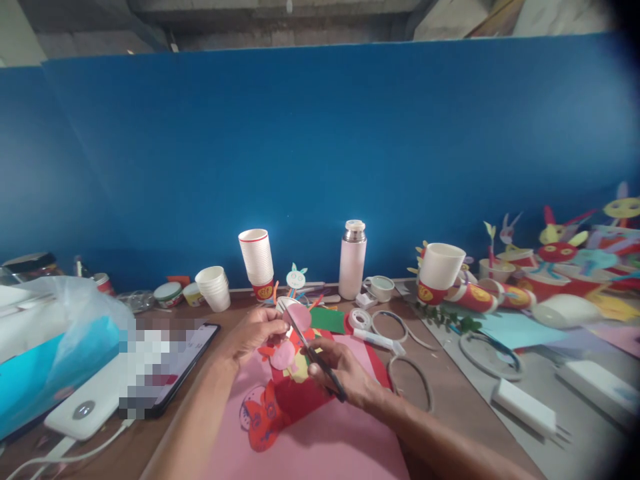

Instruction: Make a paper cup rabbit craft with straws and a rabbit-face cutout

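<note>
My left hand (256, 333) pinches a small pink paper piece (300, 317) by its left side, above the middle of the worktop. In my right hand (350, 373) are dark-handled scissors (330, 379), the blades pointing up and left against the pink piece. How far the blades are apart is hard to tell. Below both hands lies a large pink sheet (325, 450) with red paper (307, 400) on it. A red animal-head cut-out (265, 421) with drawn lines rests on the sheet, nearest my left forearm. Small yellow and pink scraps (299, 368) lie under the scissors.
Behind stand stacked paper cups (256, 260), a pink thermos (353, 267) and a cup (381, 288). Tape (360, 320), a glue tube (375, 339) and green paper (325, 319) are near my right hand. A phone (187, 367) lies left; paper-cup figures (557, 253) stand right.
</note>
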Tool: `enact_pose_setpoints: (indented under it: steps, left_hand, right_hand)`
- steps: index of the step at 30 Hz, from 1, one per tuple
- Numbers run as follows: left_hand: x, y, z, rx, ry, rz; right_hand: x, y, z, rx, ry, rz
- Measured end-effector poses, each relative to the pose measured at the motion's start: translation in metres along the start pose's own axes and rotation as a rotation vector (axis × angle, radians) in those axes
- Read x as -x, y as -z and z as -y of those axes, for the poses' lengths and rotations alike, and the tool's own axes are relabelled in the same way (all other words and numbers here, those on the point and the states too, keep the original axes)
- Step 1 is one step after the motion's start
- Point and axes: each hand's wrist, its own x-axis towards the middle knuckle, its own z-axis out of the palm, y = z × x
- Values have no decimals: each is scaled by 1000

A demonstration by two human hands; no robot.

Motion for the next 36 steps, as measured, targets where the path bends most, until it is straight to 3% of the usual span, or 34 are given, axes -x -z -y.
enact_pose_setpoints:
  steps: [16, 36]
  left_hand:
    - [0, 2, 1, 38, -51, -36]
    - [-3, -1, 2, 11, -12, -54]
  right_hand:
    - [-1, 3, -4, 36, -8, -7]
    - [1, -2, 0, -4, -4, 3]
